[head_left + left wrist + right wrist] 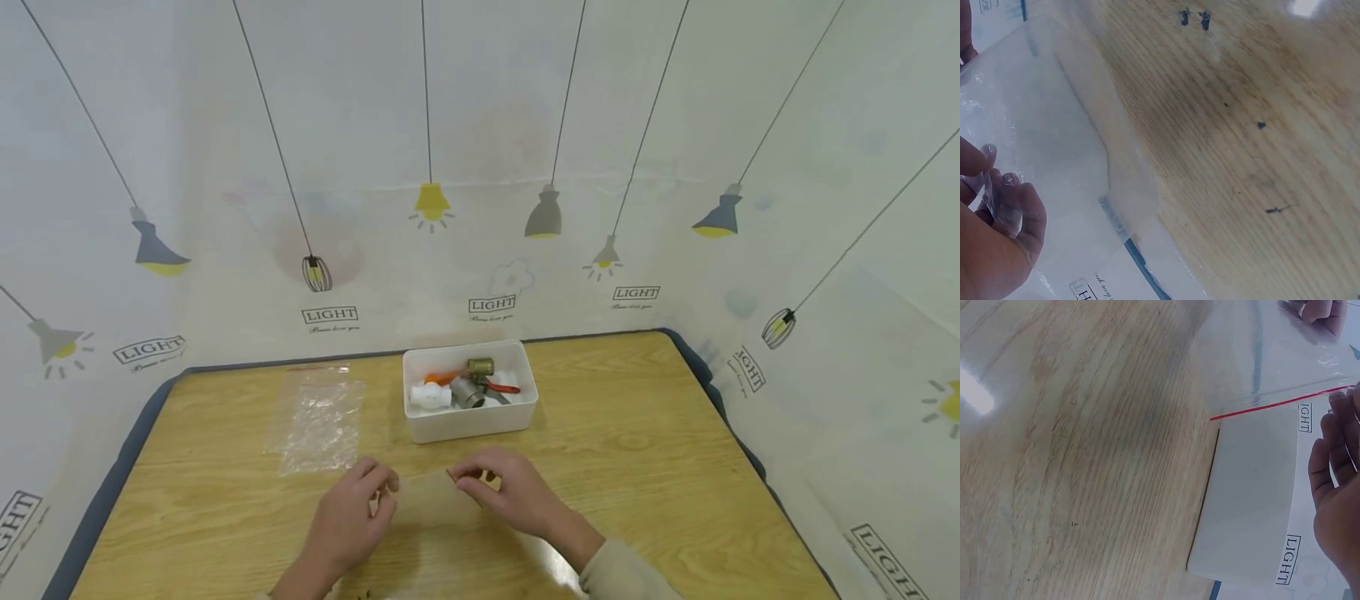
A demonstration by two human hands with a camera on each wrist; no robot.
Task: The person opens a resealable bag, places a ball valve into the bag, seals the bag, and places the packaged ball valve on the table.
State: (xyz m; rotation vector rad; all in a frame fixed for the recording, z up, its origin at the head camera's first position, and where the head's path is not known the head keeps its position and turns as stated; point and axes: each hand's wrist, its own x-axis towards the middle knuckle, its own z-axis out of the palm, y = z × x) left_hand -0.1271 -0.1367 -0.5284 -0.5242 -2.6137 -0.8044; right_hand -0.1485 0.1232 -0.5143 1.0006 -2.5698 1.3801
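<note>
And here's the clear bag (429,500) strung sideways above the worktop (637,442), its left part pinched by the left hand (348,512), its red edge (1272,408) pinched by the right hand (513,492), which sits nearer the white box (472,427) just beyond.

One white box (472,427); inside it, one brass fitting (481,367), one grey fitting (465,392), one white fitting (431,396); before it, two hands (345,515) (519,493), one held bag (1060,137).
</note>
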